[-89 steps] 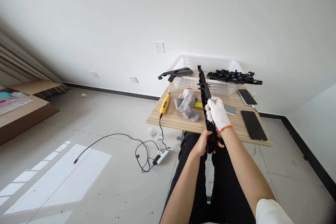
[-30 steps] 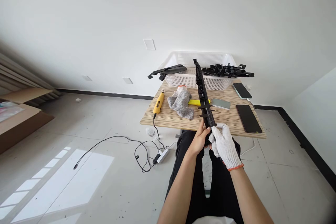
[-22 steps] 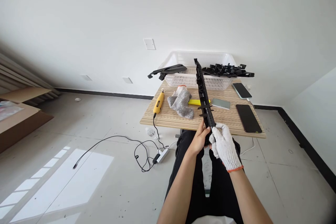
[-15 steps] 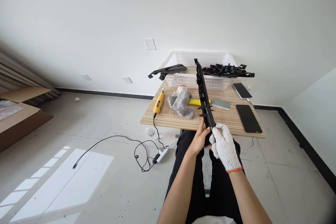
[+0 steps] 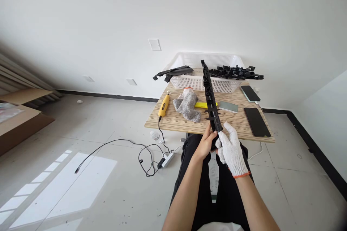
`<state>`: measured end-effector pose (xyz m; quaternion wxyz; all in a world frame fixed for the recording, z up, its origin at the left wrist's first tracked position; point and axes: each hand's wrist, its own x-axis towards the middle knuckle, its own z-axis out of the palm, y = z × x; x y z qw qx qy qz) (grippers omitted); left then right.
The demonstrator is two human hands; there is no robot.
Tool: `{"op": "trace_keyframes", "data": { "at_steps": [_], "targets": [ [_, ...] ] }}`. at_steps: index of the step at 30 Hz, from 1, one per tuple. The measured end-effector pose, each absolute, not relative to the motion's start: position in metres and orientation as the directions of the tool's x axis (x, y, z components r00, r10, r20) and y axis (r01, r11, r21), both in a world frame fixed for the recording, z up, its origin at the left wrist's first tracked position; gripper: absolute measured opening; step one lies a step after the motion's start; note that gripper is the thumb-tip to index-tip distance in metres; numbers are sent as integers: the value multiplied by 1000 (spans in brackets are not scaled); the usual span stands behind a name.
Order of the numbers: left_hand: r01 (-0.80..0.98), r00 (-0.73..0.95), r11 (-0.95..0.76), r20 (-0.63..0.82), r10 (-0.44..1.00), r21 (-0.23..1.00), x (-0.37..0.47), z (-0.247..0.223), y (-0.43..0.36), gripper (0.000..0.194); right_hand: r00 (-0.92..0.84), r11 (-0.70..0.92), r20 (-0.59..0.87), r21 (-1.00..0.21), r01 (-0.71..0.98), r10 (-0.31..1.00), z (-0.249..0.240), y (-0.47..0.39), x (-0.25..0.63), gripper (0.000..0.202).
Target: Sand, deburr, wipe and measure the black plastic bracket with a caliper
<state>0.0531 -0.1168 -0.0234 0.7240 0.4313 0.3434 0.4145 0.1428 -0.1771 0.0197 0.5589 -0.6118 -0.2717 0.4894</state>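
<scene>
A long black plastic trim piece (image 5: pixel 208 88) with clips along its side slants up over the table from my lap. My bare left hand (image 5: pixel 205 145) is closed around its lower end. In my right hand (image 5: pixel 230 151), in a white knit glove with an orange cuff, is a black caliper (image 5: pixel 217 120). The caliper lies along the trim piece, its jaws sticking out across it. My gloved thumb and some fingers grip the caliper's lower end, while one finger is raised off it. The caliper's reading is too small to make out.
On the wooden table (image 5: pixel 173 124) lie a yellow rotary tool (image 5: pixel 164 105), a grey cloth (image 5: pixel 187 106), a yellow strip (image 5: pixel 201 105), a grey-green card (image 5: pixel 228 107) and two phones (image 5: pixel 257 122). Behind, a white basket (image 5: pixel 200 83) holds black plastic parts (image 5: pixel 235 72). Cables (image 5: pixel 146 147) trail on the floor.
One finger of my gloved right hand has lifted up and away from the caliper. The trim piece, the caliper and my left hand have hardly moved.
</scene>
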Motion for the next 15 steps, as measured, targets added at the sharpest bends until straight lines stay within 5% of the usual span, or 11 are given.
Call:
{"op": "trace_keyframes", "data": {
  "at_steps": [15],
  "targets": [
    [-300,533,346,-144,833,889,52,-22,-118,74,481,-135,-226,-967,-216,847,28,-177,147,53]
  ]
}}
